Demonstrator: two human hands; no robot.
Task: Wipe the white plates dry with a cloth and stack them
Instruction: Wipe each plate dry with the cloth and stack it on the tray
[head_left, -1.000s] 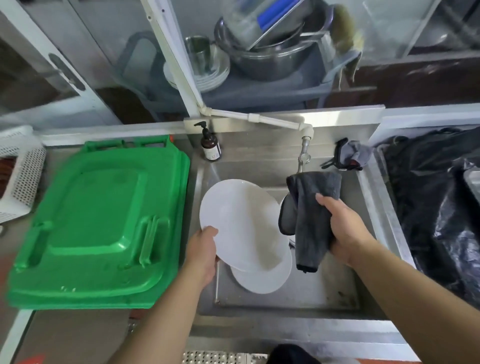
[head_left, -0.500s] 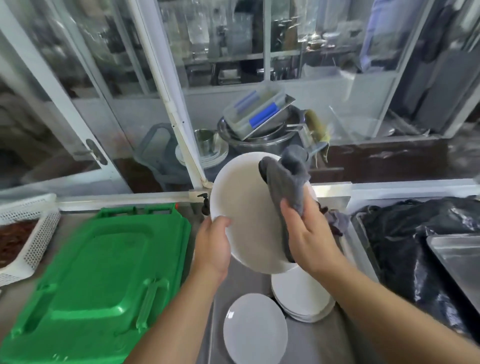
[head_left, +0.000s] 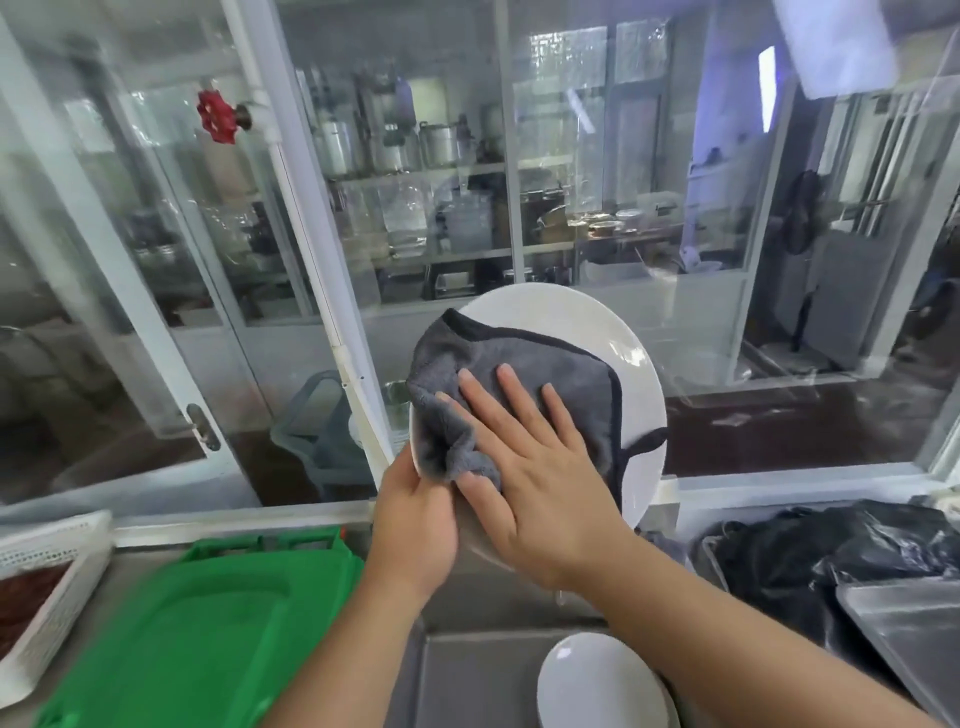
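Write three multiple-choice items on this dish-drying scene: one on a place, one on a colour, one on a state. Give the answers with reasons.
1. Where is the green lid?
A. left of the sink
B. inside the sink
C. on the shelf

2. What colour is the cloth?
A. red
B. grey
C. yellow

3. How does the right hand lie?
A. clenched in a fist
B. flat on the cloth
C. hanging idle

Answers: 1 A, it lies at the left; 2 B, grey with a dark edge; 3 B, straight fingers press the cloth to the held plate.
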